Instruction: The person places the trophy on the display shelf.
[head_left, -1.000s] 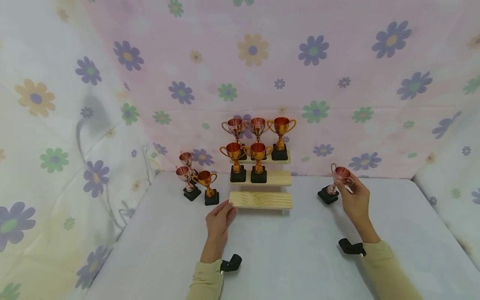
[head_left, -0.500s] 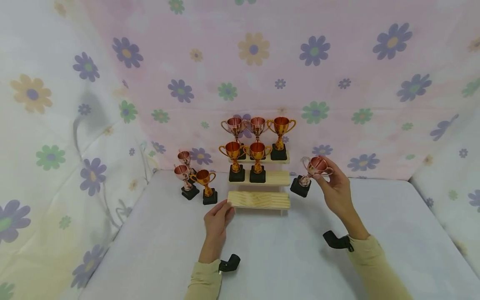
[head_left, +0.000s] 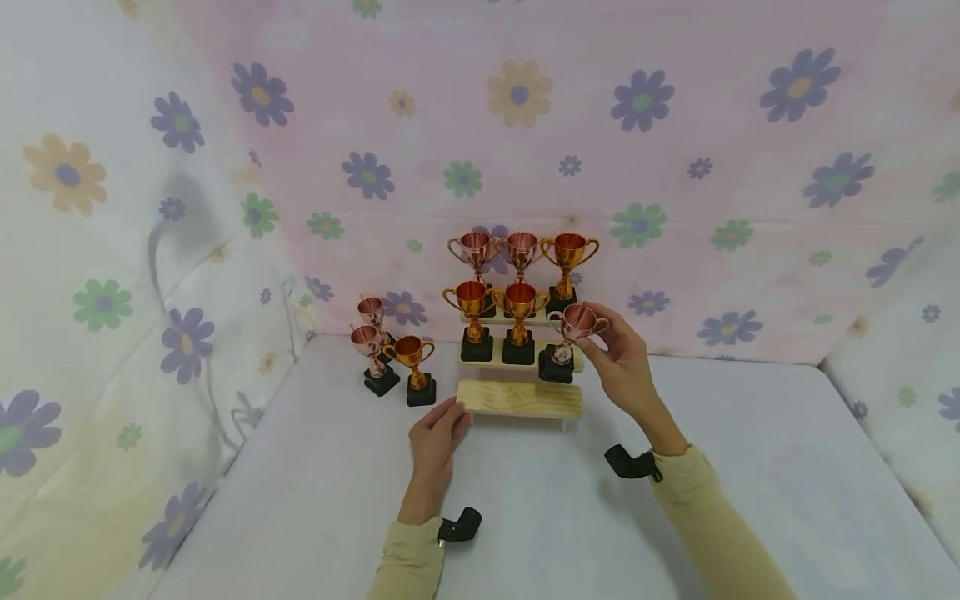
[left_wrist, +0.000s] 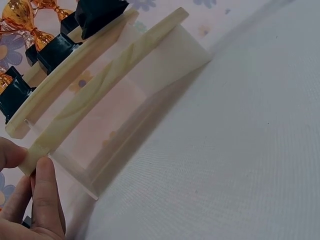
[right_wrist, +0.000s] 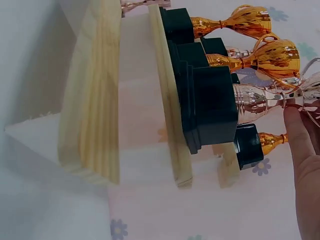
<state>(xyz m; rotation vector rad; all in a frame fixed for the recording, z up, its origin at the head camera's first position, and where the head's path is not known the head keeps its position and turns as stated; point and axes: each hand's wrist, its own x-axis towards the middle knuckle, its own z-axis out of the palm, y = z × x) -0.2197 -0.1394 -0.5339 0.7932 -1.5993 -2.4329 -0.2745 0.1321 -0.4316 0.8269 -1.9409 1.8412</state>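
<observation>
My right hand [head_left: 621,358] holds a rose-gold trophy [head_left: 577,323] by its cup, at the right end of the middle step of a wooden three-step stand [head_left: 517,398]. In the right wrist view its black base [right_wrist: 212,105] is close to the middle board; whether it touches cannot be told. My left hand [head_left: 433,437] pinches the left end of the lowest board [left_wrist: 95,90] between thumb and fingers. Two gold trophies [head_left: 519,302] stand upright on the middle step, left of the held one. Behind, the top step bears two rose-gold trophies [head_left: 477,250] and one gold trophy [head_left: 568,254].
Left of the stand, two rose-gold trophies [head_left: 367,343] and one gold trophy [head_left: 411,357] stand on the white table [head_left: 300,483]. Flowered cloth [head_left: 420,108] hangs behind and at the sides. The stand rests on clear side supports [left_wrist: 75,175].
My right hand has carried the rose-gold trophy leftward from the table's right side to the middle step, bringing it from tilted to nearly upright. The left hand keeps its grip on the stand.
</observation>
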